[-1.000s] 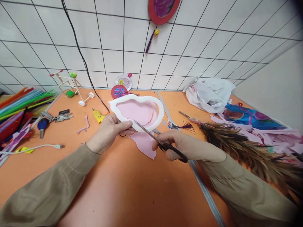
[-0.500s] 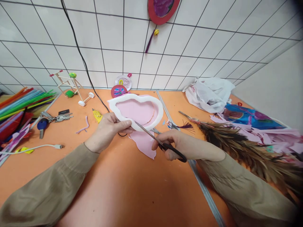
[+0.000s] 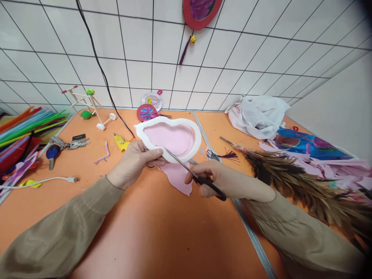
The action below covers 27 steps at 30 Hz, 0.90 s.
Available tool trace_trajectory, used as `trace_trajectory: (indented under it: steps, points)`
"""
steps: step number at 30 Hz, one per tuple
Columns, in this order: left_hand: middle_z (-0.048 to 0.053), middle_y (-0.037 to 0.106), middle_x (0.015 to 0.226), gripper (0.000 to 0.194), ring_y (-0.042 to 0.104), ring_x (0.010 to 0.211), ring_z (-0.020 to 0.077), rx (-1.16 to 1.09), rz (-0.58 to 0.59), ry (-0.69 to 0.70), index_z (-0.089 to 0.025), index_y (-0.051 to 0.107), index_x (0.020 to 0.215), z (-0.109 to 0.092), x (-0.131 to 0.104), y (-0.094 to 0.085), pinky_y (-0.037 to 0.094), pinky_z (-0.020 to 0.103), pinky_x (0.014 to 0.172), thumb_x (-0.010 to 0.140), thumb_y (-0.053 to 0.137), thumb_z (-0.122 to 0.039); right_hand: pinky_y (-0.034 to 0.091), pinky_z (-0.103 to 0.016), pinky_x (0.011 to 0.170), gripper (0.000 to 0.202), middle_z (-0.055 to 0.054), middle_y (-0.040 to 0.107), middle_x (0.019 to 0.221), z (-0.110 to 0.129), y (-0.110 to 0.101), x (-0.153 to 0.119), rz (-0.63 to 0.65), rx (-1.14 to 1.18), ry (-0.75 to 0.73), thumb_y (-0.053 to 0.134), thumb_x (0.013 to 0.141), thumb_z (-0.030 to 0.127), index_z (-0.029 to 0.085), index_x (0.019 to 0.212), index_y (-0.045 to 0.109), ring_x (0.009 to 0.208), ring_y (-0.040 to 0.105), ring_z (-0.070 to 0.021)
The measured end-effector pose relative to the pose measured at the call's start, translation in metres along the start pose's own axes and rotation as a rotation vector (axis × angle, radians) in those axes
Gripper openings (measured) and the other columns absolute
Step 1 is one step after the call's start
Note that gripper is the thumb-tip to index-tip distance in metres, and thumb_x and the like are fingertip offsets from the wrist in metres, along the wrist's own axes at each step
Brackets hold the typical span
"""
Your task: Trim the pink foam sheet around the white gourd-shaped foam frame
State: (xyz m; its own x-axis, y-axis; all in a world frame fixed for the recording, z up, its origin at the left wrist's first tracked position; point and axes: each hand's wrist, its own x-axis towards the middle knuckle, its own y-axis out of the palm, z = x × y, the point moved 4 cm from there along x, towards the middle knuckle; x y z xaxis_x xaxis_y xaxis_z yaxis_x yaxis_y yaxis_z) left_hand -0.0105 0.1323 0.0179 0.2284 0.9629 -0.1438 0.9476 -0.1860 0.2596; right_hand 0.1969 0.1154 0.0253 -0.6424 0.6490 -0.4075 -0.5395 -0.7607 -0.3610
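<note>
Above the table, my left hand (image 3: 142, 159) pinches the near left edge of a white heart-shaped foam frame (image 3: 198, 135). Pink sheet (image 3: 171, 140) fills the inside of this frame, and its rim shows within the opening. My right hand (image 3: 213, 178) grips black-handled scissors (image 3: 183, 166), with the blades reaching over the frame's near edge into the opening. Whether the blades are parted is hard to see. Beneath the frame lies a torn pink piece (image 3: 178, 180), partly hidden by it and by the scissors.
Left: a yellow glue gun (image 3: 120, 142), keys (image 3: 77, 143), a white cable (image 3: 58, 179), a stick model (image 3: 90, 104) and pipe cleaners (image 3: 35, 124). Behind the frame are round ornaments (image 3: 146, 112). Right: a plastic bag (image 3: 257, 116), brown feathers (image 3: 279, 174) and pink scraps (image 3: 328, 167).
The heart frame has shifted very slightly to the right and toward me with my left hand. The scissors stay across its near edge, nearly in the same place.
</note>
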Motion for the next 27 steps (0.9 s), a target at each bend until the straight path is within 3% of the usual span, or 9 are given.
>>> trace_trajectory:
  steps: [8,18,27]
  points:
    - [0.012,0.080,0.076,0.028,0.076,0.075,0.0228,0.014,0.006,-0.021,-0.013,0.080,0.073,-0.0001,-0.0003,0.0017,0.062,0.029,0.072,0.062,0.090,-0.037,0.032,-0.023,0.048,0.029,0.005,0.051,0.062,0.0006,0.0001,-0.0002,-0.016,-0.035,-0.002,0.068,0.067,0.033,0.015,0.090,0.066,0.054,0.041,-0.0087]
    - [0.012,0.080,0.077,0.027,0.077,0.076,0.0236,0.015,-0.007,-0.023,-0.014,0.079,0.070,0.0010,-0.0001,0.0008,0.062,0.029,0.072,0.063,0.090,-0.037,0.030,-0.024,0.047,0.035,0.005,0.049,0.057,-0.0039,0.0022,0.0049,-0.040,-0.007,-0.046,0.073,0.070,0.045,0.015,0.087,0.065,0.051,0.039,-0.0086]
    - [0.011,0.080,0.077,0.025,0.077,0.077,0.0225,-0.004,0.018,-0.027,-0.014,0.080,0.073,0.0030,0.0011,0.0006,0.061,0.026,0.072,0.064,0.089,-0.036,0.031,-0.024,0.046,0.034,0.005,0.049,0.058,-0.0008,0.0041,0.0037,-0.015,0.045,-0.062,0.071,0.069,0.043,0.015,0.086,0.063,0.051,0.039,-0.0087]
